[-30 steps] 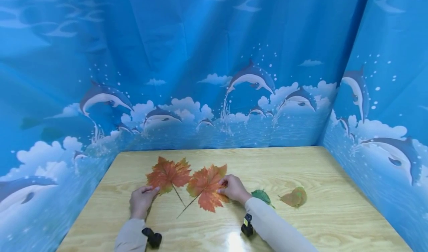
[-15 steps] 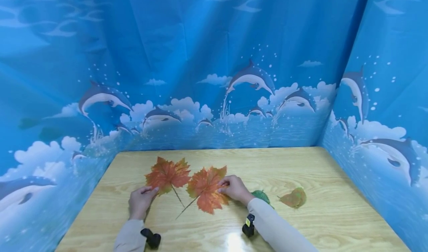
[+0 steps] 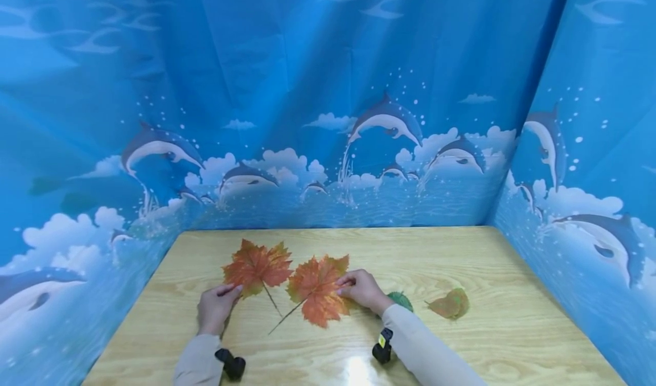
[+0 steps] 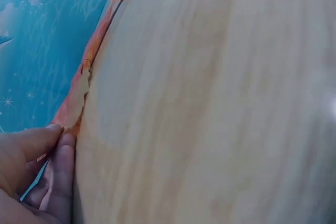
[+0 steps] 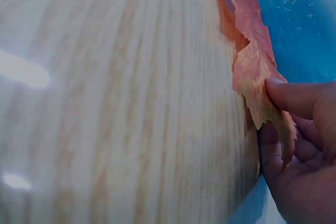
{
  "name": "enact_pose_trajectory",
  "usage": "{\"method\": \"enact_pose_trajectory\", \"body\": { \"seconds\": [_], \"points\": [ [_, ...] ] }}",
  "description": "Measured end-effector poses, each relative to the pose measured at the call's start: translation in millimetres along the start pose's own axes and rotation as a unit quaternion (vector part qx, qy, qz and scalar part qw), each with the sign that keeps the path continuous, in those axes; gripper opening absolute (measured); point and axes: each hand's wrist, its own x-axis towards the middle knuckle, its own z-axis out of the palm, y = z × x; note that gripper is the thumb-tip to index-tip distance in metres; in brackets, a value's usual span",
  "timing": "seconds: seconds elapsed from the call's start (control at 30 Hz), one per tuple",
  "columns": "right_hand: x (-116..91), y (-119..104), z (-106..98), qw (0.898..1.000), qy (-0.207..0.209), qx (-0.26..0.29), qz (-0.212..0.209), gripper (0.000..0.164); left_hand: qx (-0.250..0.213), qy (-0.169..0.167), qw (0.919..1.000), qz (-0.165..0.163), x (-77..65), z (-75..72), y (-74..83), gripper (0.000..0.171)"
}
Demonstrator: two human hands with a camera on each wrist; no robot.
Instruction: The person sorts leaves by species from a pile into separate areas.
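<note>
Two orange-red maple leaves with thin dark stems lie side by side, their stems crossing near the lower ends. My left hand (image 3: 215, 308) pinches the near-left edge of the left maple leaf (image 3: 258, 266); in the left wrist view thumb and finger meet at the leaf's rim (image 4: 79, 103). My right hand (image 3: 365, 290) grips the right edge of the right maple leaf (image 3: 318, 292). Seen from the right wrist, the thumb lies on top of this leaf (image 5: 257, 72) and fingers are beneath its curled edge.
A small green leaf (image 3: 401, 300) lies partly hidden behind my right wrist. Farther right is a brownish-green leaf (image 3: 451, 304). All rest on a wood-grain table (image 3: 307, 363), with a blue dolphin-print curtain (image 3: 318, 118) behind and along its sides.
Both hands keep their hold on the leaves. The right hand has shifted very slightly nearer and to the right, and its wrist covers a bit more of the green leaf.
</note>
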Motion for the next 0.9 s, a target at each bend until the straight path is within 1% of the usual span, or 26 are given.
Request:
{"method": "enact_pose_trajectory", "body": {
  "seconds": [0.1,0.13,0.23,0.3,0.33,0.4,0.43,0.5,0.57,0.63,0.67,0.73,0.8,0.83,0.9],
  "points": [
    [0.7,2.6,1.3,1.0,-0.001,-0.006,-0.005,0.014,-0.013,-0.011,0.9998,0.01,2.7,-2.8,3.4,0.035],
    [1.0,3.4,1.6,1.0,-0.001,-0.009,-0.006,0.014,-0.025,-0.016,0.9995,0.009,3.9,-4.4,5.7,0.034],
    [1.3,5.1,2.2,1.0,0.0,-0.011,-0.011,0.013,-0.041,-0.037,0.9984,0.009,8.9,-12.7,14.7,0.033],
    [1.0,5.5,2.3,1.0,0.0,-0.01,-0.014,0.014,-0.041,-0.06,0.9974,0.0,12.1,-21.3,23.8,0.033],
    [0.8,5.7,2.3,1.0,0.0,-0.01,-0.014,0.014,-0.037,-0.075,0.9965,0.001,14.2,-26.1,28.0,0.034],
    [0.3,5.5,2.4,1.0,0.0,-0.009,-0.014,0.014,-0.016,-0.112,0.9936,0.002,18.5,-36.8,35.4,0.034],
    [0.1,5.6,2.5,1.0,0.0,-0.008,-0.015,0.014,0.004,-0.132,0.9912,0.009,20.5,-42.5,38.1,0.034],
    [0.2,5.8,3.0,1.0,0.001,-0.008,-0.017,0.014,0.05,-0.173,0.9831,0.031,24.6,-54.0,42.3,0.031],
    [0.5,5.8,4.0,1.0,0.0,-0.011,-0.022,0.014,0.1,-0.201,0.973,0.052,28.2,-64.6,44.1,0.027],
    [0.7,5.3,5.3,1.0,-0.003,-0.012,-0.027,0.014,0.16,-0.206,0.9624,0.077,30.8,-71.9,44.1,0.023],
    [0.6,4.7,6.1,0.999,-0.005,-0.014,-0.029,0.014,0.183,-0.202,0.9584,0.083,31.8,-74.1,43.3,0.021],
    [0.1,3.5,7.5,0.999,-0.007,-0.016,-0.031,0.014,0.222,-0.185,0.9536,0.085,32.5,-75.2,39.4,0.019],
    [-0.6,2.4,8.8,0.999,-0.005,-0.016,-0.03,0.013,0.239,-0.167,0.9537,0.076,31.2,-72.8,33.2,0.019],
    [-0.9,2.0,9.3,0.999,-0.002,-0.018,-0.031,0.012,0.237,-0.159,0.956,0.068,30.0,-70.9,29.2,0.019],
    [-1.6,1.4,9.7,0.999,-0.001,-0.017,-0.031,0.012,0.223,-0.137,0.964,0.046,26.7,-66.5,21.6,0.02]
  ]
}}
